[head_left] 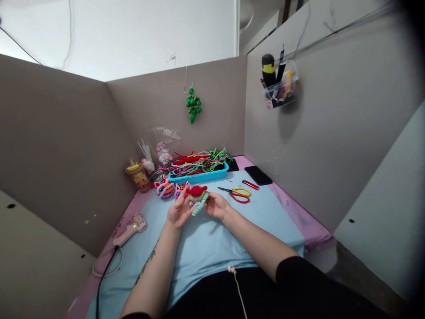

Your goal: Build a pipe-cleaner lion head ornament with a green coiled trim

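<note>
Between both hands, above the blue cloth, is a pipe-cleaner figure (pixel 196 192) with a red top and yellow and purple bands. A coiled mint-green pipe cleaner (pixel 199 205) hangs down from its right side. My left hand (pixel 179 210) grips the figure from the left, fingers closed on its edge. On the other side my right hand (pixel 216 205) has its fingers closed at the figure's edge, by the top of the mint coil. Just behind my left hand sit two pink-eared, multicoloured pipe-cleaner figures, the nearer one (pixel 179 189) partly hidden and the other (pixel 164 188) farther left.
A blue tray (pixel 199 178) heaped with pipe cleaners stands at the back. Scissors (pixel 239 193), a red cutter (pixel 250 184) and a phone (pixel 258 175) lie on the right. At left are a glue gun (pixel 131 230) with its cord and a drink cup (pixel 138 177). Partitions enclose the table.
</note>
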{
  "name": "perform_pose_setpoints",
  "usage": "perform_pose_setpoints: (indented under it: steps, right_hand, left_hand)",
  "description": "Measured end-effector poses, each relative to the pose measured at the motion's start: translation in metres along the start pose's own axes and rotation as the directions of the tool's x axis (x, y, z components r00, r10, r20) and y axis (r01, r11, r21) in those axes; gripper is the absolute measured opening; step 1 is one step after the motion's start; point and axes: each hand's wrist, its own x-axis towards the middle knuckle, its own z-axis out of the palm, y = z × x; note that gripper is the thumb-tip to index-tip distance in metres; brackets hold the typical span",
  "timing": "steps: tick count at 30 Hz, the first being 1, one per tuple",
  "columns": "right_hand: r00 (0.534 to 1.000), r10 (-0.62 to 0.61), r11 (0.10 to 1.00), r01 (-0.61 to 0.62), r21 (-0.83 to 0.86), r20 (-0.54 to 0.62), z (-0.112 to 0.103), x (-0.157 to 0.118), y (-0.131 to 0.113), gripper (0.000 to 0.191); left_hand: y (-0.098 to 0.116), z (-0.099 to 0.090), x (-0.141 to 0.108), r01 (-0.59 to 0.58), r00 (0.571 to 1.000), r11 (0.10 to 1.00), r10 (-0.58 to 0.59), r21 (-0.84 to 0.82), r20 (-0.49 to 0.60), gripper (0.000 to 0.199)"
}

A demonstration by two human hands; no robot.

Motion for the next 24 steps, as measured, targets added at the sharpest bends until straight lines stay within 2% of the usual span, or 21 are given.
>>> perform_pose_setpoints:
  steps: [3,5,10,14,16,20,22,24]
  right_hand:
    - [0.999,0.002,1.000,-0.002,-0.004,-0.033,0.002,-0.001,0.001,0.007]
    - [0.997,-0.043,0.999,0.041,-0.036,-0.062,0.003,-0.003,0.004,0.007]
    - [0.939,-0.312,0.938,0.280,-0.203,-0.146,0.004,-0.005,0.010,0.022]
    - [0.903,-0.424,0.852,0.371,-0.371,-0.069,0.004,-0.007,0.010,0.030]
    - [0.853,-0.521,0.740,0.445,-0.504,-0.012,0.005,-0.009,0.010,0.029]
    - [0.697,-0.703,0.405,0.557,-0.725,0.143,0.007,-0.014,0.009,0.022]
    - [0.647,-0.728,0.264,0.571,-0.777,0.228,0.009,-0.018,0.009,0.017]
    - [0.619,-0.724,0.156,0.577,-0.802,0.305,0.012,-0.023,0.009,0.012]
  left_hand:
    - [-0.008,0.000,0.001,-0.041,0.999,0.996,0.044,0.077,-0.033,0.072]
    - [-0.013,-0.001,0.003,-0.057,0.996,0.993,0.063,0.103,-0.062,0.074]
    - [-0.016,-0.008,0.010,-0.108,0.973,0.994,0.112,0.030,-0.203,0.054]
    - [-0.016,-0.013,0.013,-0.119,0.950,0.992,0.101,-0.044,-0.295,0.039]
    - [-0.016,-0.013,0.013,-0.124,0.944,0.990,0.099,-0.061,-0.316,0.039]
    - [-0.017,-0.009,0.013,-0.134,0.945,0.989,0.110,-0.059,-0.309,0.041]
    - [-0.018,-0.006,0.012,-0.137,0.948,0.990,0.119,-0.043,-0.295,0.045]
    - [-0.019,-0.003,0.011,-0.148,0.947,0.989,0.135,-0.022,-0.291,0.051]
